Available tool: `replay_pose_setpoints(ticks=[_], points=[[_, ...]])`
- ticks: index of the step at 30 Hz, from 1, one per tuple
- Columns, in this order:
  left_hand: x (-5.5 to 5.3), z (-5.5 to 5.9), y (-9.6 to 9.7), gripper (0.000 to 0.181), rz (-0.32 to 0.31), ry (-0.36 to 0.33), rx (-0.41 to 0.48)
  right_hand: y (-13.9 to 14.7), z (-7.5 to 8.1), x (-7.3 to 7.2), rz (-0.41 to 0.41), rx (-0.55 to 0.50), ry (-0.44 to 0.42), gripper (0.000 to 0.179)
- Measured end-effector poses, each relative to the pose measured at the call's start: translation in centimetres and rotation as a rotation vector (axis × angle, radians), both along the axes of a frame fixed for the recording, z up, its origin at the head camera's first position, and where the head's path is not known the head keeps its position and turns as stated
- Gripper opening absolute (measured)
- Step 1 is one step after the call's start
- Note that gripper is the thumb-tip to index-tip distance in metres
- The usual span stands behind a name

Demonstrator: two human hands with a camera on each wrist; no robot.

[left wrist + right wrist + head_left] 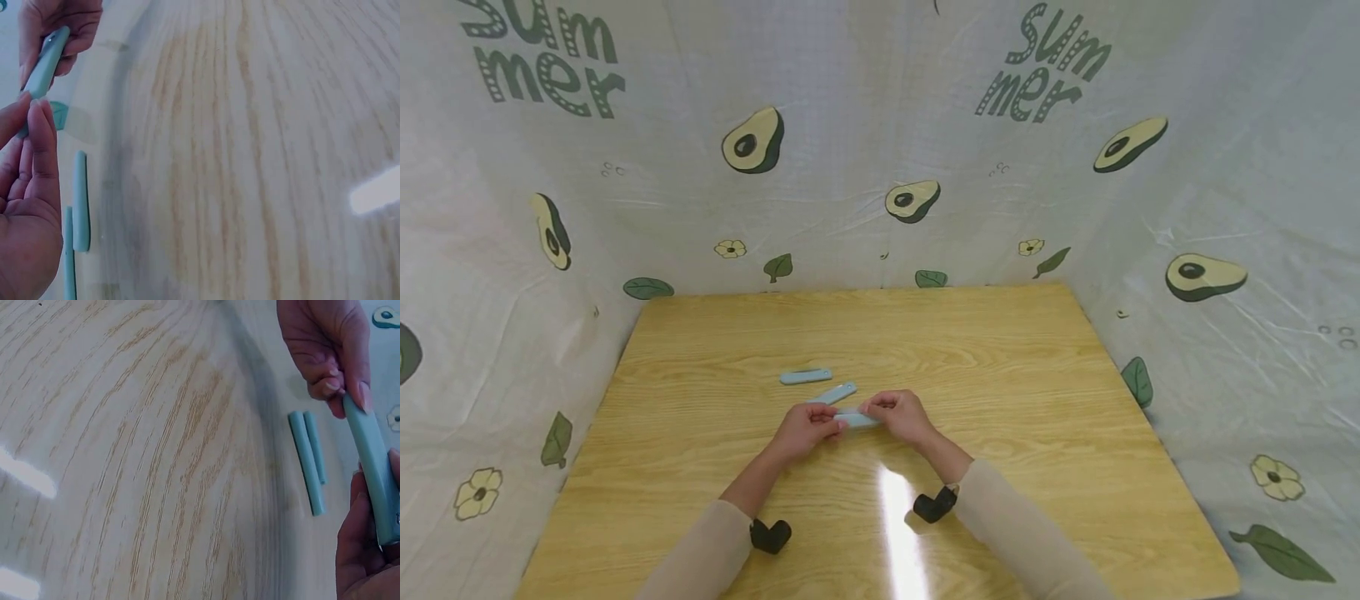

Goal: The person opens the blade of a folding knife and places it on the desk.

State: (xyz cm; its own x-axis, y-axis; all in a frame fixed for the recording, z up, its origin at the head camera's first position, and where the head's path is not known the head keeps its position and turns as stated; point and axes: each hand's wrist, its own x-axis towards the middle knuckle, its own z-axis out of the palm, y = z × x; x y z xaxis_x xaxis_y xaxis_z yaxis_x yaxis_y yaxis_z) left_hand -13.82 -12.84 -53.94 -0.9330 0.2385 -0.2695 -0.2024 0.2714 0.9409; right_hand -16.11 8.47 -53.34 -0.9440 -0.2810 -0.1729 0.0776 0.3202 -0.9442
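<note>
Between my two hands a slim, light-blue bar-shaped case (857, 420) is held just above the table; its exact kind is unclear. My left hand (807, 429) pinches its left end between thumb and fingers. The other end is gripped by the thumb and fingers of my right hand (906, 415). A small metal rivet shows near the right-hand end of the case (49, 69) in the left wrist view. Two similar light-blue cases lie on the table: one (806, 377) farther back, another (835, 392) slanted just beyond my left hand, which partly hides it.
The wooden table (1000, 358) bears a bright light reflection near its front. Pale cloth (850, 92) printed with avocados, leaves and flowers hangs behind and at both sides. A black wrist-worn piece (771, 537) sits at the left cuff, another (936, 505) at the right.
</note>
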Motion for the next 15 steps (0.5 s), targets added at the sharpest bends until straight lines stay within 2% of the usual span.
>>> replay_pose_setpoints(ticks=[4,9,11,13,15], points=[[-0.2,0.5,-0.1,0.03,-0.014,-0.01,0.002,0.3,0.3,-0.3,0.079,-0.015,0.007,0.019],[0.0,0.7,-0.2,0.029,-0.089,-0.019,0.014,0.5,0.9,-0.9,0.306,0.103,0.073,0.015],[0.0,0.6,-0.2,0.03,-0.124,-0.022,0.027,0.4,1.1,-1.1,0.369,0.148,0.112,0.015],[0.0,0.5,-0.1,0.03,-0.141,-0.031,0.037,0.2,1.3,-1.1,0.385,0.166,0.133,0.016],[-0.1,0.3,0.1,0.03,-0.132,-0.043,0.028,0.0,1.4,-1.1,0.36,0.168,0.145,0.016]])
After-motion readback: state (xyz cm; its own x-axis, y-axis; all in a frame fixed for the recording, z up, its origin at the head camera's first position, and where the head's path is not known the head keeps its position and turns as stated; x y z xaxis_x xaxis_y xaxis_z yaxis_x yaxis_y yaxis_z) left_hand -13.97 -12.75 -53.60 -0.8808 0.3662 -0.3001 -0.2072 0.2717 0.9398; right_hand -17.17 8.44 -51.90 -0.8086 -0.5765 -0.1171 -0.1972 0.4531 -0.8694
